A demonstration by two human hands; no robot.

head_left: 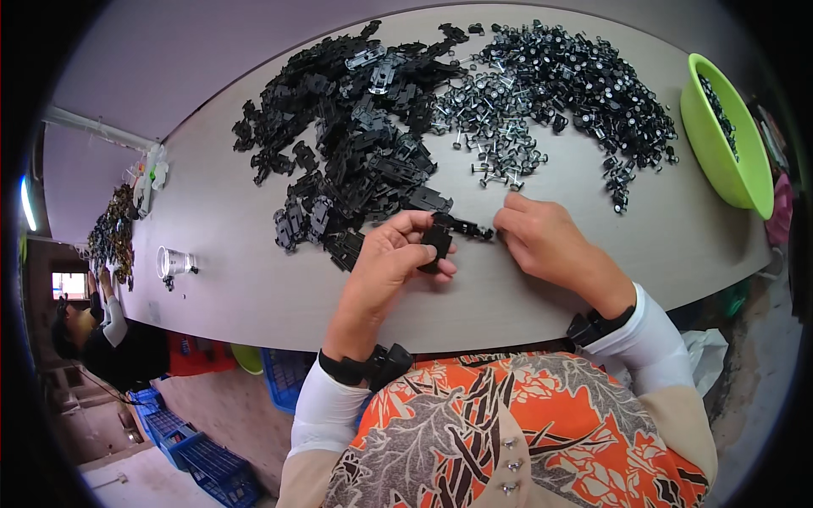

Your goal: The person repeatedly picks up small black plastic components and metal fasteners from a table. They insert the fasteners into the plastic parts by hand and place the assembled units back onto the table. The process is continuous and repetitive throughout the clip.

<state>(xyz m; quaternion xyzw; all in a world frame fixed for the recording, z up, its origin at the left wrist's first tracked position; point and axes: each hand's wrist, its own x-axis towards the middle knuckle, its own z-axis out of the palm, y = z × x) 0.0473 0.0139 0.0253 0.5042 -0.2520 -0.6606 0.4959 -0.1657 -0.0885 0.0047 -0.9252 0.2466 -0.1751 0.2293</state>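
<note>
My left hand is closed round a flat black plastic toy-car chassis, thumb on top and fingers beneath. Just past its fingertips, a narrow dark part with small wheel-like ends reaches toward my right hand; whether it joins the chassis I cannot tell. My right hand has its fingers pinched together at the near tip of the small wheel-and-axle pieces. Anything between those fingertips is hidden. Beyond my left hand lies a large heap of black chassis, with a few grey ones among them.
More black-wheeled axles spread at the far right, beside a lime-green bowl holding similar pieces. A clear cup stands at left on the table. Another person works at the far left near a brownish heap. Blue crates stand below.
</note>
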